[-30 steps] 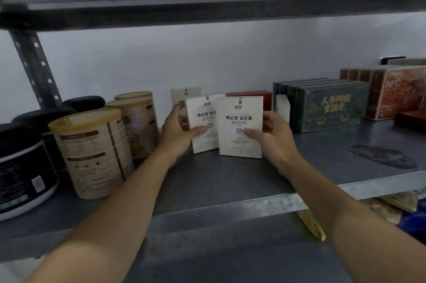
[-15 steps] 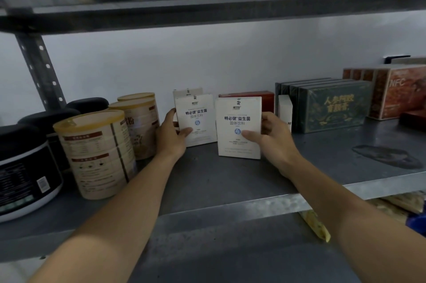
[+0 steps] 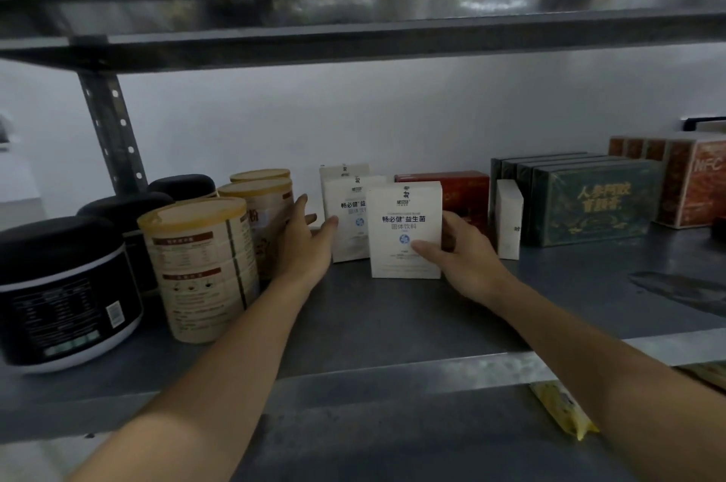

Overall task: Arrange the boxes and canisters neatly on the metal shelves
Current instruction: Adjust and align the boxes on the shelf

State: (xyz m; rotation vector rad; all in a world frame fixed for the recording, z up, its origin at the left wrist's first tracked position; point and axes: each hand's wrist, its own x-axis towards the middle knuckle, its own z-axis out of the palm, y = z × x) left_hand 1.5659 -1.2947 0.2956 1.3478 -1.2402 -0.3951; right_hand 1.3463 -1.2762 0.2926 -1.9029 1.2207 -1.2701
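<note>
On the shelf (image 3: 393, 328), midway along, the front box (image 3: 404, 202) stands upright. The right hand (image 3: 467, 265) pinches it, thumb on its face, fingers curled behind its right edge. The left hand (image 3: 304, 246), fingers straight, thumb-touches the second box (image 3: 347, 234) behind.

Slid second box (image 3: 347, 238) back, partly behind front box (image 3: 404, 202) held in right grip (image 3: 463, 261); opened left grip (image 3: 306, 246), thumb just touching.

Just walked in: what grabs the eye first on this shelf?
At the middle of the shelf, the right hand grips the front white box and the left hand touches the second white box behind it. Tan canisters and black tubs stand at the left; dark green boxes line the right.
</note>
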